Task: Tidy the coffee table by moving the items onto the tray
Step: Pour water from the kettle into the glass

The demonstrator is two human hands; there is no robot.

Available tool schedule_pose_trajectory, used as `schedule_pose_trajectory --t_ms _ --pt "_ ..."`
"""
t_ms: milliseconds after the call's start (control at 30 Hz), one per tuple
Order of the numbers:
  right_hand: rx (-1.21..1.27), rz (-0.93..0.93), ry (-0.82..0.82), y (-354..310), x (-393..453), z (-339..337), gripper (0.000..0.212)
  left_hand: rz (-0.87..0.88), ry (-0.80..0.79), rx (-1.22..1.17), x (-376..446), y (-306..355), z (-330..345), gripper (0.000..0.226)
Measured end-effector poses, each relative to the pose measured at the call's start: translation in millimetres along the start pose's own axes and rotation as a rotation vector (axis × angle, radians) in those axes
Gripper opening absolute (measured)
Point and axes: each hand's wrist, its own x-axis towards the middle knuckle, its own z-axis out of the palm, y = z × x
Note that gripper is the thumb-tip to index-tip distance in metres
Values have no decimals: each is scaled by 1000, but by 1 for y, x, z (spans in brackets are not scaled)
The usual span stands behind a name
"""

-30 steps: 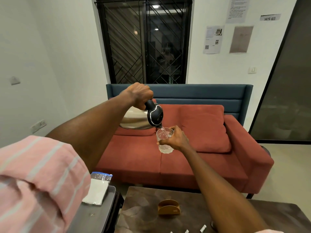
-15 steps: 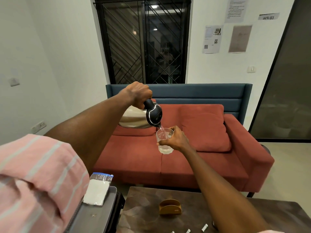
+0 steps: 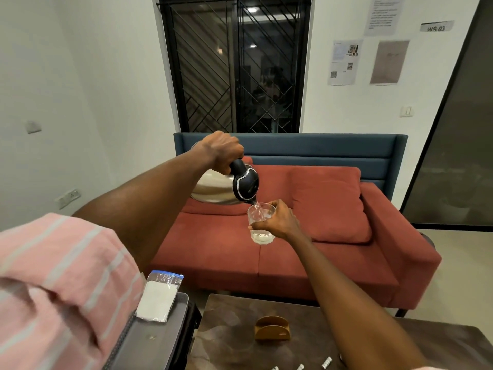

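Left of the coffee table (image 3: 234, 335) sits the tray (image 3: 157, 340). Above the table, left hand (image 3: 222, 150) grips a tipped jug (image 3: 221, 188) — spout over the glass (image 3: 260, 222) — which right hand (image 3: 280, 220) clasps upright to catch water.

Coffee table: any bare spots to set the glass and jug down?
Free: coffee table left of the wooden holder, and the right end past the right forearm. Tray is bare below the plastic bag. Crowded: near edge, by the small sachets.
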Motion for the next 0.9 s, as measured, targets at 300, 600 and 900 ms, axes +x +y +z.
schedule_pose_trajectory --t_ms 300,600,900 --pt "-13 11 -6 4 1 6 95 -4 2 18 -2 -5 -1 21" --pt "-22 15 5 5 2 11 94 -11 -2 18 -2 -7 -4 19" --pt "-31 26 8 5 6 15 93 -7 6 20 -3 -6 -5 20"
